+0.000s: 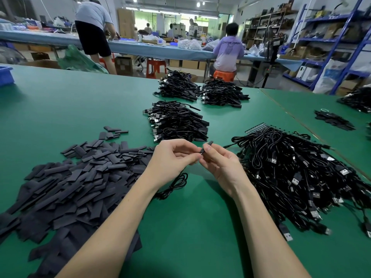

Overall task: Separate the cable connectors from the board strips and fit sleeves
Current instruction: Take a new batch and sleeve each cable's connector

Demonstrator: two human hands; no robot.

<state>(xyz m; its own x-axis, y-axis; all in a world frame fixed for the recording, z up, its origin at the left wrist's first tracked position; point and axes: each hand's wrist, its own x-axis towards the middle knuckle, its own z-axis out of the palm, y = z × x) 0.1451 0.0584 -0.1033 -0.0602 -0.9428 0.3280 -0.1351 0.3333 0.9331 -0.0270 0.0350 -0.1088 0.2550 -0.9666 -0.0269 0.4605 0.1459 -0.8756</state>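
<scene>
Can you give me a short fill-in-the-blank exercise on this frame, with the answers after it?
1. The loose pile of flat black sleeves lies on the person's ____ side.
2. Both hands, left hand and right hand, pinch one small ____ piece between them.
3. The table has a ____ surface.
4. Beyond the hands lie ____ neat stacks of bundled cables.

Answers: left; black; green; three

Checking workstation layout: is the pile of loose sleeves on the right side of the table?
No, the pile of sleeves lies left of the hands; tangled cables lie right.
</scene>
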